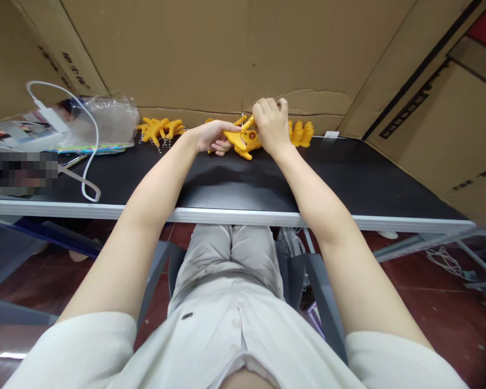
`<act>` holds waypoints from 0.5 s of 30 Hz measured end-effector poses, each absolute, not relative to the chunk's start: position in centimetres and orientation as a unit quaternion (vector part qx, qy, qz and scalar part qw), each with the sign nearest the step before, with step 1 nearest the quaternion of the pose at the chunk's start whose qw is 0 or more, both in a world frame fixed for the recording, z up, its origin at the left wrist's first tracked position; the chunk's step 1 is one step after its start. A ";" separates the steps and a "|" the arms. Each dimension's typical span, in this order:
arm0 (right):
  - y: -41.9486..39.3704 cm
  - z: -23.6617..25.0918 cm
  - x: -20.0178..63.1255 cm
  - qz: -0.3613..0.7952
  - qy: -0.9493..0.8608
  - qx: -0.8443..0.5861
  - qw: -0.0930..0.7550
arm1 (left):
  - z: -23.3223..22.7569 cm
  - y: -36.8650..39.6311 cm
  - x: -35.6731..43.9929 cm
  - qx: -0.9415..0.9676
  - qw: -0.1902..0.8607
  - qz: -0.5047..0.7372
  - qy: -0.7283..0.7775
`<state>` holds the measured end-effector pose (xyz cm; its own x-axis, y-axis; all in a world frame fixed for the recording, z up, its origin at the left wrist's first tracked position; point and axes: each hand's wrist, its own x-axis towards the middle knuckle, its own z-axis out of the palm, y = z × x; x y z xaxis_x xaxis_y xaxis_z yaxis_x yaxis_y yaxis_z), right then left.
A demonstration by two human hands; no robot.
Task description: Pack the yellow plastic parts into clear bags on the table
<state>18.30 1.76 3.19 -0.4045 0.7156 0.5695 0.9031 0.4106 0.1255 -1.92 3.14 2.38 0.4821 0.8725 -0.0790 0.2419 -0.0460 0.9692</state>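
Observation:
Over the black tabletop [243,189], my left hand [213,138] pinches a flat, pointed yellow plastic piece [237,140] between thumb and fingers. My right hand [272,124] is closed, its fingers curled, at a ribbed yellow piece [248,124] that meets the top of the pointed one. Whether the two are joined I cannot tell. Just behind them lie more yellow parts [252,141], one with a round hole, partly hidden by my hands. To the right of my right hand stand several rounded yellow pieces [302,134] in a row.
At the left lies a pile of yellow pieces with metal chains [157,129]. Beyond it are a clear plastic bag [109,119] and a white cable [95,140]. A small white piece [331,134] lies back right. Cardboard walls [210,54] enclose the table, which has a metal front edge [243,216].

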 end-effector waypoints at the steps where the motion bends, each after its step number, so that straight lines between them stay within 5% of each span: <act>1: 1.8 3.2 18.3 -0.211 -0.811 -0.494 0.231 | 2.4 3.0 -1.8 0.639 0.570 0.306 0.417; 7: 2.9 3.4 20.5 -0.218 -0.765 -0.563 0.225 | 3.1 1.6 -2.1 0.537 0.598 0.410 0.432; 15: 7.4 2.4 30.0 -0.094 -0.579 -0.714 0.383 | 3.1 3.4 -3.6 0.414 0.513 0.639 0.396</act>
<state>29.98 7.37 2.45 0.3119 0.7544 0.5775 0.8986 -0.0368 -0.4372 -3.60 3.41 3.12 -0.1316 0.9837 0.1228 -0.3281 -0.1601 0.9310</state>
